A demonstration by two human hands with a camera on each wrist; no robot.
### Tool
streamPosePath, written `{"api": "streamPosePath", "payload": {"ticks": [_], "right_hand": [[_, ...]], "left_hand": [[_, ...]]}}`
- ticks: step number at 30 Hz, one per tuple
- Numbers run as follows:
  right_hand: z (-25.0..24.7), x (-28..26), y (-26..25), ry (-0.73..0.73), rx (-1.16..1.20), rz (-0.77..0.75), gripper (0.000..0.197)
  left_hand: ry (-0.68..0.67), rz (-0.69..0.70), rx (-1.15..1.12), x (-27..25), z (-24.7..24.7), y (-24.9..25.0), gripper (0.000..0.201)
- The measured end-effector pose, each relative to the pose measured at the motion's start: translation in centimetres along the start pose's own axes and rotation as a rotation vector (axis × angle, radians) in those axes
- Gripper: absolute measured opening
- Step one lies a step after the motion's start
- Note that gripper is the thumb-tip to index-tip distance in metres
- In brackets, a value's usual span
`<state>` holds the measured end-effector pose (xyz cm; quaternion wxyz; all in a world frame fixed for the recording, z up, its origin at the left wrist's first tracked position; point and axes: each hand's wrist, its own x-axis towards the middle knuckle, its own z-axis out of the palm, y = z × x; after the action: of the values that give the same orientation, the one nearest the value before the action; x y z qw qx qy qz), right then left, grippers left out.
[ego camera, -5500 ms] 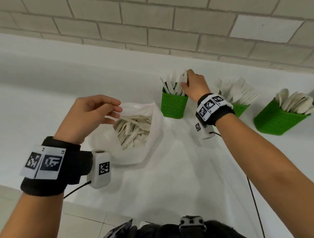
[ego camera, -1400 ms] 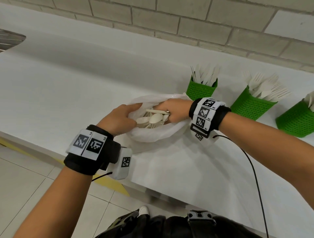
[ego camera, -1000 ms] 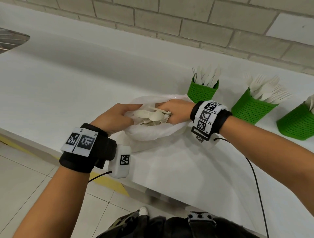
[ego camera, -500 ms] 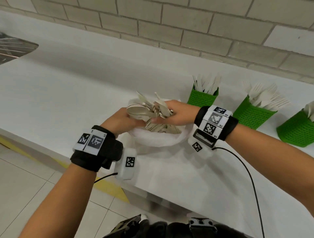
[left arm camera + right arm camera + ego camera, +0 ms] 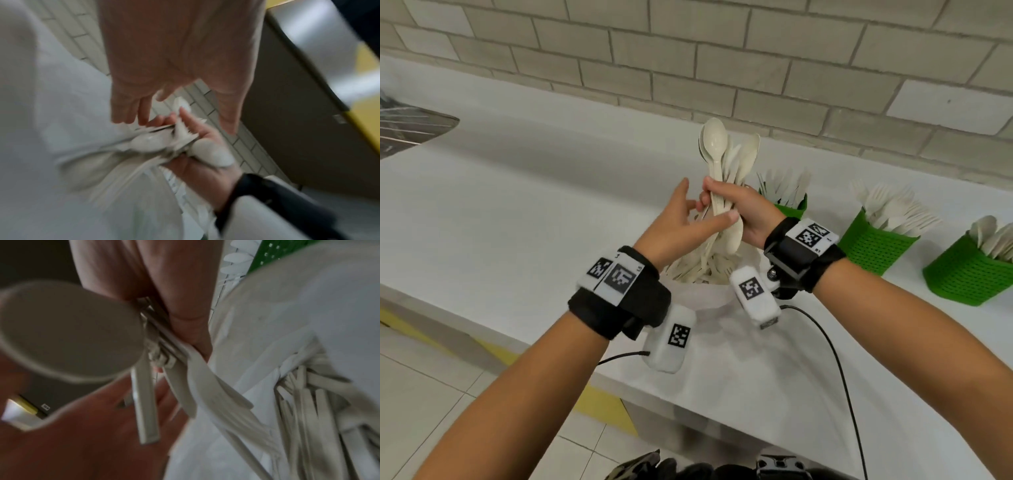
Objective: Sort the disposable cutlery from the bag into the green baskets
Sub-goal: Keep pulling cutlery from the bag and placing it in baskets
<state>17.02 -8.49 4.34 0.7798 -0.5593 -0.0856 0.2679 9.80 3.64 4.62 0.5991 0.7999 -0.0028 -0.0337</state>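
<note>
Your right hand (image 5: 748,212) clamps a bunch of spoons (image 5: 726,161) by the handles, bowls up, above the bag (image 5: 709,294). Your left hand (image 5: 681,222) lies open against them. They look light, stiff and slippery: squeeze mid-handle, or some may slide out.

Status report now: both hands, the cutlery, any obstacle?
Right hand grips a bundle of spoons above the bag. Left hand open, fingers touching the bundle. Three green baskets partly filled, path to them unobstructed.
</note>
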Motion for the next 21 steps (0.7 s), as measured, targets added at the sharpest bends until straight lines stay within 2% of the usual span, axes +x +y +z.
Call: {"api": "streamPosePath", "payload": {"ticks": [2, 3, 6, 8, 9, 11, 12, 14, 16, 19, 21], "right_hand": [[0.2, -0.4, 0.1, 0.023, -0.015, -0.026, 0.027], [0.2, -0.5, 0.1, 0.035, -0.041, -0.043, 0.029], [0.3, -1.1, 0.4, 0.086, -0.057, -0.064, 0.030], [0.3, -1.5, 0.7, 0.118, -0.029, -0.058, 0.028], [0.3, -1.6, 0.8, 0.133, -0.016, -0.053, 0.026], [0.4, -1.8, 1.3, 0.164, -0.019, -0.047, 0.022], [0.5, -1.8, 1.6, 0.177, -0.042, -0.044, 0.026], [0.5, -1.6, 2.0, 0.208, -0.119, -0.036, 0.046], [0.6, -1.5, 2.4, 0.213, -0.187, -0.039, 0.050], [0.6, -1.7, 2.8, 0.165, -0.291, -0.040, 0.029], [0.8, -2.2, 2.8, 0.128, -0.403, -0.066, 0.025]], "left_hand": [[-0.094, -0.019, 0.003, 0.7, 0.7, -0.1, 0.119], [-0.111, -0.003, 0.006, 1.1, 0.8, -0.3, 0.122], [-0.129, -0.032, 0.006, 1.8, 0.9, -0.3, 0.116], [-0.165, -0.050, -0.004, 2.3, 0.9, -0.5, 0.121], [-0.169, -0.051, -0.011, 2.5, 0.9, -0.6, 0.116], [-0.146, -0.040, -0.036, 2.4, 1.6, -0.6, 0.084], [-0.127, -0.025, -0.054, 2.4, 2.0, -0.8, 0.075], [-0.089, -0.002, -0.070, 2.2, 2.6, -1.1, 0.062], [-0.025, 0.000, -0.026, 2.0, 2.8, -1.4, 0.047], [0.078, 0.014, 0.038, 2.0, 2.9, -1.9, 0.043], [0.081, 0.080, 0.002, 1.9, 3.0, -2.2, 0.043]]}}
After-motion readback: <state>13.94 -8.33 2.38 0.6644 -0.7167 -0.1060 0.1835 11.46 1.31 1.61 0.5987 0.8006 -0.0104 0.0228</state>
